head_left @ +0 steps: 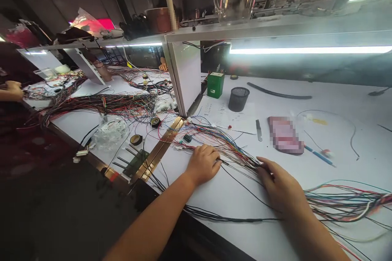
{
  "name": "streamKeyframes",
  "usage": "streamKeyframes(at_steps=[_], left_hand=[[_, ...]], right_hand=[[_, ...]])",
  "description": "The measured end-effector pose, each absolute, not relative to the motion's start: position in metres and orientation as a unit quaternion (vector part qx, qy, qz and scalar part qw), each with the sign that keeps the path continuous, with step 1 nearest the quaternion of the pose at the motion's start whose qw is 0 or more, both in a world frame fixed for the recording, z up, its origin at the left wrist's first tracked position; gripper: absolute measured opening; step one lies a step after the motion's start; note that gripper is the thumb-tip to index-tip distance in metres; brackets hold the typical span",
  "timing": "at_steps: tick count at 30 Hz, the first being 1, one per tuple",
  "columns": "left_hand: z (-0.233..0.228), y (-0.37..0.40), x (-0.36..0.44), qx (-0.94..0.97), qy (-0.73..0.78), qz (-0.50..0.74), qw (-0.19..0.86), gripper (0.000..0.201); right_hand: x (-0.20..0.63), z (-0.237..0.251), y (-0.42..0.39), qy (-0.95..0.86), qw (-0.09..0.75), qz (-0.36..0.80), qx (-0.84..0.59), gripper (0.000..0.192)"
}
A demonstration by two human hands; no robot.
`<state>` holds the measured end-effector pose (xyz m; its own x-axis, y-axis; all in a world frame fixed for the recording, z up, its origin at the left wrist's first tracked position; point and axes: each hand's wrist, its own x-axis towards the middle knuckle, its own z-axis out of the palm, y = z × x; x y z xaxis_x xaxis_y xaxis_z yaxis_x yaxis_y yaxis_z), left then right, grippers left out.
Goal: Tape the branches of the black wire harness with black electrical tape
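A bundle of thin multicoloured wires (234, 149) runs across the white bench top between my two hands. My right hand (283, 185) is closed around this bundle, and the wires fan out again behind the wrist towards the right edge. Curled over thin wires near the bundle's left part is my left hand (203, 165); a black wire (241, 185) comes out by its fingertips. What lies under the left palm is hidden. Just beyond that hand rests a small dark connector (187, 138). Black wires with sleeving (232, 219) lie along the front edge.
On the bench stand a green box (215, 85) and a black mesh cup (238, 99). Tweezers (259, 130), a blurred pink item (284, 134) and a blue pen-like tool (320, 156) lie at right. Tape rolls (136, 139) and a wire heap (107, 104) are left. Another person's hand (12, 89) shows far left.
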<state>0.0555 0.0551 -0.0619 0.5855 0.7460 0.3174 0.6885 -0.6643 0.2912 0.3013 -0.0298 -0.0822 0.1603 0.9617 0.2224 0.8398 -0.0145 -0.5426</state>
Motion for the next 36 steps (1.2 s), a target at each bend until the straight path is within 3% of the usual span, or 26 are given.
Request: streamKeyframes(at_steps=[3,5,12,15,24,28,36], left_hand=[[-0.063,0.057,0.054,0.883,0.402,0.227,0.084,0.002],[-0.062,0.058,0.053,0.884,0.394,0.230,0.102,0.006],[-0.057,0.056,0.051,0.904,0.345,0.214,0.136,0.005],[-0.057,0.057,0.051,0.908,0.338,0.217,0.121,0.016],[-0.058,0.057,0.053,0.902,0.380,0.182,0.096,0.021],[-0.049,0.058,0.050,0.913,0.350,0.157,0.137,0.005],[-0.055,0.070,0.047,0.915,0.330,0.171,0.158,0.015]], right_hand=[[0.304,-0.079,-0.029,-0.584,0.350,0.125,-0.722,0.033],[0.306,-0.078,-0.027,-0.590,0.368,0.108,-0.710,0.031],[0.318,-0.086,-0.015,-0.638,0.318,0.012,-0.701,0.028],[0.318,-0.081,-0.020,-0.647,0.308,-0.015,-0.697,0.030],[0.287,-0.049,-0.039,-0.726,0.401,0.014,-0.558,0.032],[0.263,-0.044,-0.048,-0.773,0.350,0.085,-0.523,0.026],[0.220,-0.053,-0.062,-0.883,0.232,0.123,-0.389,0.024]])
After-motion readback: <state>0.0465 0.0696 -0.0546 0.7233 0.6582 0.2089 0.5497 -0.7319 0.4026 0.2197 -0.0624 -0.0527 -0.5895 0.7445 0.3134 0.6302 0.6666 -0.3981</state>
